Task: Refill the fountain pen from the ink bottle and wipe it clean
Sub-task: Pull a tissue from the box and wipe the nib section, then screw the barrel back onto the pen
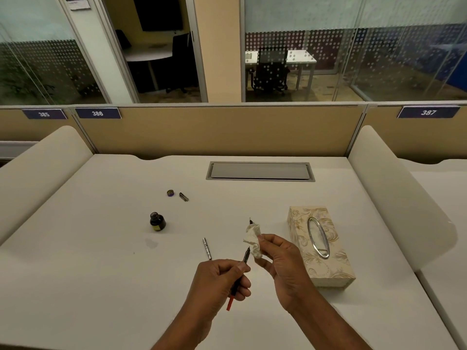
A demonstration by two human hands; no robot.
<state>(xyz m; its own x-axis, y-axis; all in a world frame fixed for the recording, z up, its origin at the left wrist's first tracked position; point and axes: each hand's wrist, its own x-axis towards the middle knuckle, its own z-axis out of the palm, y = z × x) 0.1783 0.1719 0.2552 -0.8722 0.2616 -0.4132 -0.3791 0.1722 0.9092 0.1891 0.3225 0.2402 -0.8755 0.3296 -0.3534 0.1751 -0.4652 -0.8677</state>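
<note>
left hand (222, 279) fisted, right hand (280, 258) pinching — raised

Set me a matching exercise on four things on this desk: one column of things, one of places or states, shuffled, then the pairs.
Things:
1. ink bottle
2. crumpled tissue
3. pen section
4. tissue box

Places or states:
A. held in the left hand
B. standing open, cap off
C. at the right of the desk
D. pinched in the right hand

Pairs: 1-B, 2-D, 3-A, 4-C
</note>
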